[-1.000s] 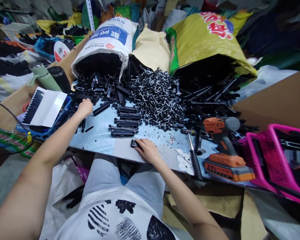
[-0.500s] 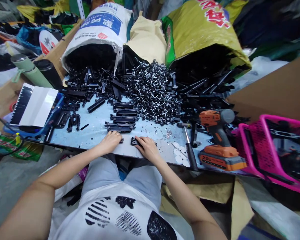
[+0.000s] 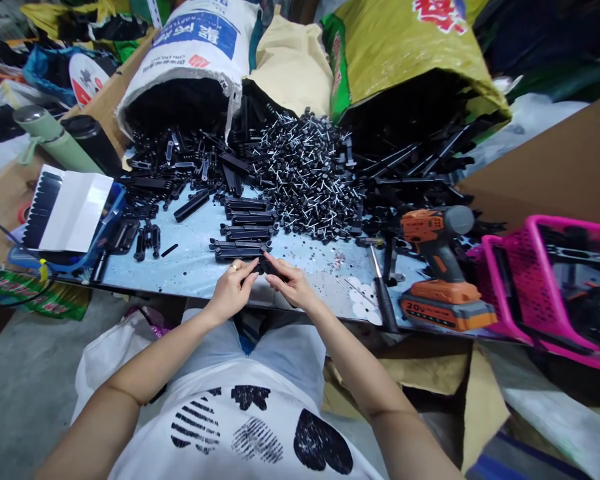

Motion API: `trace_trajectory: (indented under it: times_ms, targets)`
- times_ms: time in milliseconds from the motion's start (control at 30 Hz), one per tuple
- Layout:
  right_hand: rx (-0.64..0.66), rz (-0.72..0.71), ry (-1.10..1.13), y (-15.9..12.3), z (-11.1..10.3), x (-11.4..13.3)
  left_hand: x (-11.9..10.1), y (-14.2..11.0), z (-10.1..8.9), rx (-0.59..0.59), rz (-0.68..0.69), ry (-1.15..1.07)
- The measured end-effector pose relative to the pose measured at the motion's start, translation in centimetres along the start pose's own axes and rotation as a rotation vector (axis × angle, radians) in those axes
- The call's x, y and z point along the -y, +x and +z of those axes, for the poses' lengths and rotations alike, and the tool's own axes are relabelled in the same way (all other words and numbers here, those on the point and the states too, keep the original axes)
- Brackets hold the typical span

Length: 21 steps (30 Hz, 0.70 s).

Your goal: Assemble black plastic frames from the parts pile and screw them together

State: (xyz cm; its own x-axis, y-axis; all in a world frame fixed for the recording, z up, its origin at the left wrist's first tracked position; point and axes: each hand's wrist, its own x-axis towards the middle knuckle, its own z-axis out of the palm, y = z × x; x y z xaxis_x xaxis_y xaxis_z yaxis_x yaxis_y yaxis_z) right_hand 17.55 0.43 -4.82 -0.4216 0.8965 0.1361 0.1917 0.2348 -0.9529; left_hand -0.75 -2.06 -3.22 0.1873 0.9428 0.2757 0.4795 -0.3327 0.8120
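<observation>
My left hand (image 3: pixel 233 289) and my right hand (image 3: pixel 293 285) meet above the near edge of the pale blue table (image 3: pixel 200 267). Both pinch a small black plastic part (image 3: pixel 269 266) held between their fingertips. Just beyond the hands lie stacked black plastic bars (image 3: pixel 245 230). A heap of small black pieces with silver pins (image 3: pixel 310 177) spreads further back. Loose black parts (image 3: pixel 175 167) spill from a white sack (image 3: pixel 190 63), and long black strips (image 3: pixel 415 173) spill from a yellow sack (image 3: pixel 410 60).
An orange cordless drill (image 3: pixel 443 267) and a screwdriver (image 3: pixel 380 293) lie at the table's right. A pink basket (image 3: pixel 545 293) stands further right. A white box in a blue tray (image 3: pixel 65 213) and two bottles (image 3: pixel 70 137) sit at the left.
My left hand came back from the parts at the far left to the table's near edge. Both hands then lifted the small black part off the table.
</observation>
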Motion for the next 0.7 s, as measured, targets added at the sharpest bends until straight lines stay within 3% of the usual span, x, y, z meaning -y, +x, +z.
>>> trace_trajectory:
  times_ms: [133, 233, 400, 533, 600, 700]
  targets:
    - [0.027, -0.075, -0.103, -0.1, -1.1, 0.2, 0.0, 0.4, -0.7, -0.003, 0.054, 0.013]
    - [0.078, -0.082, -0.068, -0.2, -0.4, 0.5, -0.3, 0.8, -0.6, 0.027, 0.117, 0.015]
    - [-0.219, -0.064, 0.033, -0.7, 2.3, 0.9, -1.4, 1.0, 0.6, -0.261, 0.135, -0.027]
    - [-0.187, -0.137, 0.003, -1.0, 2.6, 0.3, -1.0, 1.1, 0.3, -0.123, 0.188, -0.045]
    - [-0.137, -0.118, -0.05, -1.0, 2.3, 0.2, -0.4, 0.9, 0.5, -0.092, 0.139, -0.051]
    - [-0.011, -0.03, -0.226, -0.1, 0.9, 0.2, 0.5, 0.0, 1.6, -0.162, -0.099, -0.163]
